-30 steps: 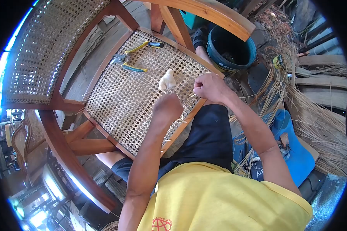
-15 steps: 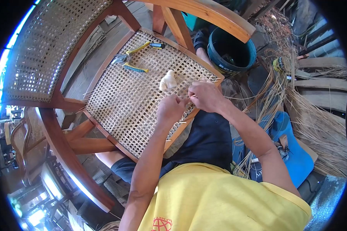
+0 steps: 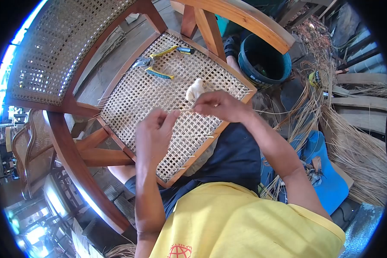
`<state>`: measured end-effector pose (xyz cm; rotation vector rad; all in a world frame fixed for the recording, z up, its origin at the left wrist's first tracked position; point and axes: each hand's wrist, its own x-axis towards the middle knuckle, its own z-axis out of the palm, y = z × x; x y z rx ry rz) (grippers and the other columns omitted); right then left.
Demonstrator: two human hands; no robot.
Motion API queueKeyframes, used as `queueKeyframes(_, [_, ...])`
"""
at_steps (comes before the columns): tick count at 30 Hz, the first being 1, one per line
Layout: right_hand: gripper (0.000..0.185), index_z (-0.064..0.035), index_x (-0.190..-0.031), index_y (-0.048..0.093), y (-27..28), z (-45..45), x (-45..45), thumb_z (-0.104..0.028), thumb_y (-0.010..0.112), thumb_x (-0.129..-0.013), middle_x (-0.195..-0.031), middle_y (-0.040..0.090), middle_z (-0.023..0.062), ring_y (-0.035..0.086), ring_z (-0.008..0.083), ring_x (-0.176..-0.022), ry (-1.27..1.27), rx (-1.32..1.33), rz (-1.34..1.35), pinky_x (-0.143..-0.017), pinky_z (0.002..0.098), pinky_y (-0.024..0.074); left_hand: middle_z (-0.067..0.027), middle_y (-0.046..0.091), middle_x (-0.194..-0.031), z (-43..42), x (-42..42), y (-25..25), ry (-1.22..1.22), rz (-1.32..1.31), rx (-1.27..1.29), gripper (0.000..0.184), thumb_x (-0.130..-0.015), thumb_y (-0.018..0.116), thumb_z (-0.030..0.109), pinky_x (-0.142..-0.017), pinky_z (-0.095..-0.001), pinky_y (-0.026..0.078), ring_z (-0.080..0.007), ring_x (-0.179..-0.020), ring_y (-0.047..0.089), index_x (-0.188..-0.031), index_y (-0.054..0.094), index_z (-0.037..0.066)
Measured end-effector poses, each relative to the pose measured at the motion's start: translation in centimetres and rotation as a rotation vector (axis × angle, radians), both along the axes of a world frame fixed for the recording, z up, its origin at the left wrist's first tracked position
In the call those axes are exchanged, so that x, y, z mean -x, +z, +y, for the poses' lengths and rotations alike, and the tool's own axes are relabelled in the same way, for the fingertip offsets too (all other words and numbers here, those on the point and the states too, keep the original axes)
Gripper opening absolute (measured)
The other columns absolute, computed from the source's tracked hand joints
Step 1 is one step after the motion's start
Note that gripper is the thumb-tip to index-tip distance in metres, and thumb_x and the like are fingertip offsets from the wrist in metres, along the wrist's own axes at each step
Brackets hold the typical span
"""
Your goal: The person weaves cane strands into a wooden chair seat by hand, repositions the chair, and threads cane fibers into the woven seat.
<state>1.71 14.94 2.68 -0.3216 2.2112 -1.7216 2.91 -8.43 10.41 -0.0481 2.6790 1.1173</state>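
A thin cane strand (image 3: 185,111) runs between my two hands over the woven cane seat (image 3: 129,92) of a wooden chair. My left hand (image 3: 154,131) pinches one part of it between thumb and fingers. Above the seat's near right part, my right hand (image 3: 221,105) grips the strand with curled fingers. Just beyond the right fingers lies a crumpled off-white wad (image 3: 194,90), perhaps cloth. Farther up the seat rest cutting pliers (image 3: 148,62) with yellow-and-blue handles, jaws apart. Loose cane ends stick out along the seat's edges.
The chair's caned backrest (image 3: 51,56) rises at left, and a curved armrest (image 3: 249,19) crosses the top. A dark green bucket (image 3: 264,58) stands beyond the seat. Bundles of loose cane strands (image 3: 352,146) and a blue plastic piece (image 3: 327,172) lie at right.
My hands, close together before, have moved apart, the left one going left, with the strand now showing between them. The chair appears shifted slightly right in view.
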Motion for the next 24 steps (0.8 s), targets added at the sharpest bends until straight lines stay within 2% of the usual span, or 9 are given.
queueKeyframes(2, [0.029, -0.0032, -0.098, 0.074, -0.5, 1.7, 0.2, -0.032, 0.073, -0.093, -0.085, 0.073, 0.0064, 0.068, 0.0152, -0.079, -0.087, -0.153, 0.109, -0.077, 0.0333, 0.0534, -0.0186, 0.068, -0.072, 0.8, 1.0, -1.4, -0.143, -0.064, 0.054, 0.029, -0.099, 0.059, 0.026, -0.066, -0.0452, 0.050, -0.0328, -0.067, 0.068, -0.096, 0.067, -0.002])
queueKeyframes(3, [0.029, -0.0032, -0.098, 0.074, -1.0, 2.5, 0.2, -0.032, 0.073, -0.093, -0.085, 0.073, 0.0064, 0.068, 0.0152, -0.079, -0.083, -0.155, 0.108, -0.077, 0.0333, 0.0534, -0.0186, 0.068, -0.072, 1.2, 1.3, -3.1, -0.139, -0.064, 0.051, 0.029, -0.099, 0.059, 0.026, -0.066, -0.0452, 0.050, -0.0328, -0.067, 0.068, -0.096, 0.067, -0.002])
queueKeyframes(5, [0.022, -0.0034, -0.091, 0.073, -2.0, 3.7, 0.0, -0.024, 0.069, -0.089, -0.083, 0.072, 0.0144, 0.071, 0.0283, -0.082, -0.105, -0.447, 0.113, -0.078, 0.0412, 0.0542, -0.0224, 0.071, -0.084, 2.4, 1.7, -6.8, -0.369, -0.029, 0.168, 0.027, -0.101, 0.052, 0.023, -0.075, -0.0506, 0.053, -0.0399, -0.081, 0.070, -0.099, 0.066, -0.001])
queueKeyframes(6, [0.016, -0.0039, -0.085, 0.073, -3.4, 3.6, -0.1, -0.018, 0.065, -0.084, -0.082, 0.072, 0.0151, 0.070, 0.0336, -0.082, -0.126, -0.473, 0.135, -0.078, 0.0453, 0.0546, -0.0224, 0.071, -0.084, 2.9, 1.7, -8.0, -0.374, -0.033, 0.169, 0.027, -0.101, 0.052, 0.023, -0.075, -0.0506, 0.053, -0.0399, -0.081, 0.070, -0.099, 0.066, -0.001])
queueKeyframes(8, [0.015, -0.0038, -0.083, 0.072, -4.7, 3.2, -0.2, -0.017, 0.065, -0.083, -0.081, 0.072, 0.0157, 0.070, 0.0337, -0.082, -0.157, -0.518, 0.167, -0.078, 0.0450, 0.0548, -0.0207, 0.071, -0.090, 4.0, 1.7, -9.4, -0.394, -0.026, 0.354, 0.024, -0.098, 0.056, 0.026, -0.080, -0.0504, 0.053, -0.0378, -0.086, 0.070, -0.099, 0.069, 0.005])
queueKeyframes(15, [0.012, -0.0005, -0.080, 0.067, -4.0, 3.7, 0.1, -0.012, 0.063, -0.084, -0.079, 0.069, 0.0167, 0.070, 0.0312, -0.077, -0.235, -0.484, 0.115, -0.072, 0.0399, 0.0539, -0.0205, 0.072, -0.099, 7.1, 3.1, -7.1, -0.541, -0.152, 0.642, 0.027, -0.097, 0.058, 0.027, -0.087, -0.0501, 0.054, -0.0384, -0.096, 0.070, -0.102, 0.069, 0.003])
queueKeyframes(17, [0.012, -0.0006, -0.079, 0.067, -3.8, 3.8, 0.1, -0.011, 0.063, -0.084, -0.078, 0.069, 0.0167, 0.070, 0.0319, -0.077, -0.239, -0.472, 0.115, -0.072, 0.0401, 0.0538, -0.0191, 0.074, -0.097, 8.0, 3.5, -6.8, -0.617, -0.170, 0.682, 0.018, -0.092, 0.058, 0.015, -0.083, -0.0480, 0.057, -0.0329, -0.094, 0.073, -0.100, 0.069, 0.003])
queueKeyframes(20, [0.012, -0.0008, -0.078, 0.066, -4.1, 3.7, 0.2, -0.011, 0.063, -0.083, -0.078, 0.069, 0.0163, 0.069, 0.0327, -0.077, -0.232, -0.485, 0.151, -0.072, 0.0418, 0.0538, -0.0194, 0.074, -0.097, 8.4, 2.4, -9.5, -0.579, 0.023, 0.583, 0.018, -0.093, 0.058, 0.015, -0.083, -0.0482, 0.057, -0.0364, -0.094, 0.072, -0.099, 0.069, 0.003])
queueKeyframes(24, [0.012, -0.0025, -0.078, 0.066, -5.3, 2.1, -0.4, -0.013, 0.066, -0.084, -0.080, 0.067, 0.0148, 0.068, 0.0330, -0.080, -0.155, -0.590, 0.311, -0.077, 0.0453, 0.0536, -0.0231, 0.072, -0.094, 7.0, 1.1, -11.4, -0.398, 0.008, 0.404, 0.026, -0.097, 0.059, 0.024, -0.082, -0.0493, 0.054, -0.0393, -0.091, 0.071, -0.093, 0.070, 0.002])
